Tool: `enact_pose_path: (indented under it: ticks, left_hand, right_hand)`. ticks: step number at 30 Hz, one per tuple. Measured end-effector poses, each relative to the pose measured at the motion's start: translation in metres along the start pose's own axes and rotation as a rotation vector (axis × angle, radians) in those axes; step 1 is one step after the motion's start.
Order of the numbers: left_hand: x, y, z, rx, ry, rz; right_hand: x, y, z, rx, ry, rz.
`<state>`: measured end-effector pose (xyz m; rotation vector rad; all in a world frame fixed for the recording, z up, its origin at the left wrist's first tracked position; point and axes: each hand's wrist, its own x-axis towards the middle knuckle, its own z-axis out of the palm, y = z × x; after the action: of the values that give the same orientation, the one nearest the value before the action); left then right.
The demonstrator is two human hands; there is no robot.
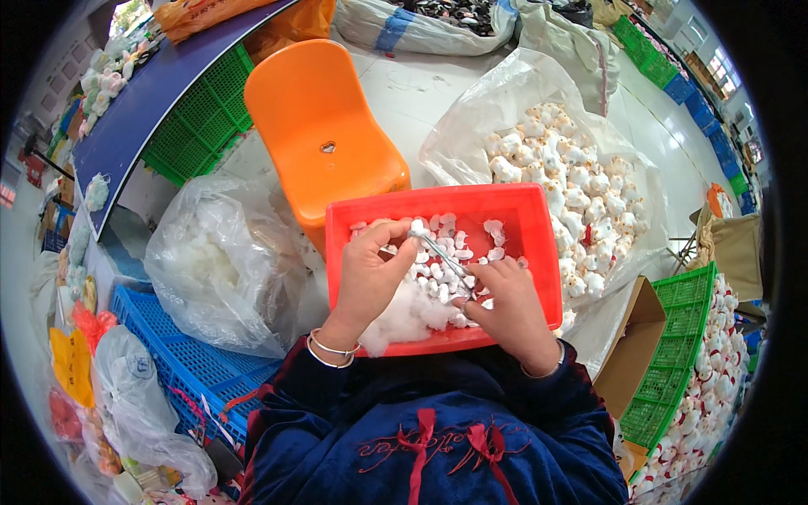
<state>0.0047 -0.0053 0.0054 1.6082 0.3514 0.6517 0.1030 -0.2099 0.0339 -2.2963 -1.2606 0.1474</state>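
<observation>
Over a red plastic tub (551, 252), my left hand (374, 265) pinches a small white plush piece (418, 227) between thumb and fingers. My right hand (509, 299) grips slim metal tweezers (444, 255), whose tips reach the plush piece. Whether the tips are inside it or only against it, I cannot tell. Many small white plush pieces (438, 286) lie in the tub beneath my hands. Fluffy white stuffing (404, 316) is heaped in the tub's near left part, beside my left wrist.
An orange chair (328, 126) stands beyond the tub. To the left are a clear bag of stuffing (219, 261) and a blue crate (181, 353). On the right sit a clear bag of white plush parts (581, 194), a cardboard box (631, 345) and a green crate (673, 353).
</observation>
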Motion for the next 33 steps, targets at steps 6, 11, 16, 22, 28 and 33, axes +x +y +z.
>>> enact_pose_path:
  ticks: [6,11,16,22,28,33]
  left_hand:
    - [-0.001,-0.007,0.002,-0.124,0.105,-0.033]
    - [-0.005,-0.003,0.004,-0.143,0.088,-0.102]
    - [-0.004,-0.002,0.007,-0.145,0.101,-0.105]
    - [-0.012,-0.014,0.02,-0.248,0.092,-0.062]
    - [0.004,-0.003,-0.014,-0.313,-0.186,-0.281]
    - [0.008,0.007,-0.011,-0.28,-0.216,-0.265]
  right_hand:
    - [0.005,0.0,-0.013,0.059,0.08,-0.019]
    - [0.009,-0.002,-0.007,0.034,0.039,-0.026]
    - [0.005,0.001,-0.006,0.044,-0.018,-0.051]
    - [0.006,-0.002,-0.003,0.244,-0.116,0.063]
    - [0.006,0.009,-0.021,-0.043,0.006,-0.081]
    - [0.005,0.003,-0.035,-0.135,-0.038,-0.115]
